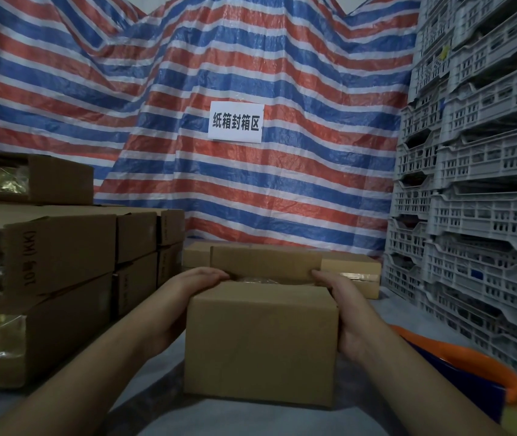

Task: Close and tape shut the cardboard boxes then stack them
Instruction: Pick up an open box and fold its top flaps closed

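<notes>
at the centre of our view, a small plain brown cardboard box [262, 344] sits on the grey felt-like work surface [251, 420]. our left hand [185, 297] wraps its 9 o'clock side, fingers curled over the top edge and grasping the box. our right hand [339, 306] does the same at its 3 o'clock side. the far flap [265, 262] stands half raised at 12 o'clock and the near flap lies flat, leaving a gap where something shiny and wrapped shows inside.

the cardboard looks stiff and dry, so we judge it will not slip, and two hands on the side walls suit it. weight we cannot tell. the flaps will fold along their creases under light pressure; we would press them near the middle seam, not at the corners, to bring the edges together for taping.

at 9 o'clock, a stack of long brown cartons with clear windows [43, 278] rises beside us. grey perforated plastic crates [477, 184] tower at 3 o'clock. an orange-rimmed blue object [471, 376] lies at 4 o'clock; we cannot tell whether it is the tape.
</notes>
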